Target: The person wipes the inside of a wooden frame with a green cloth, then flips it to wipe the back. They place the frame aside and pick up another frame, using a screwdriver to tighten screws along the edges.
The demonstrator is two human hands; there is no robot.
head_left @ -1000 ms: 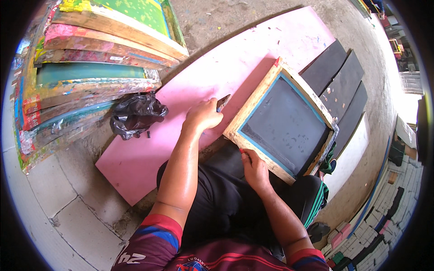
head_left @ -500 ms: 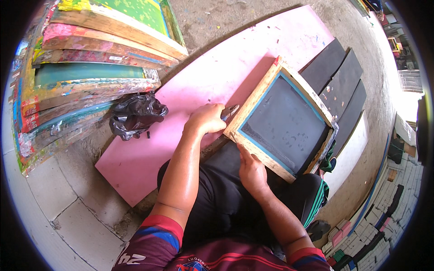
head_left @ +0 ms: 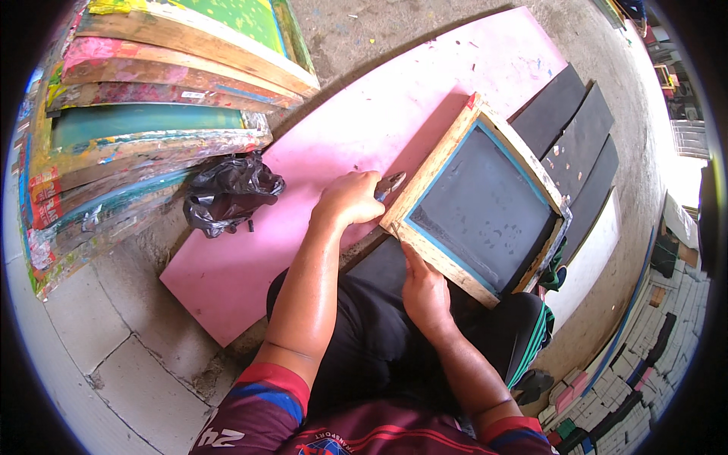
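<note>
A wooden screen-printing frame [head_left: 432, 163] with a dark mesh [head_left: 485, 208] and blue tape around its inner edge rests tilted across my lap and a pink board. My left hand [head_left: 350, 199] is closed around what looks like a pair of pliers [head_left: 390, 184], beside the frame's left edge; only the metal jaws show. At the frame's near left corner, my right hand [head_left: 426, 292] grips a thin metal tool [head_left: 395, 231], its tip against the wood. The tool's handle is hidden in the fingers.
The pink board [head_left: 318, 159] lies under the frame. A crumpled black plastic bag [head_left: 231, 189] sits on its left, near stacked paint-stained frames [head_left: 174, 72]. Dark flat panels [head_left: 572, 140] lie to the right. White stacked pieces [head_left: 644, 356] stand at the far right.
The whole view shifts slightly. Both hands keep their grip and stay by the frame's near left corner, with little visible movement.
</note>
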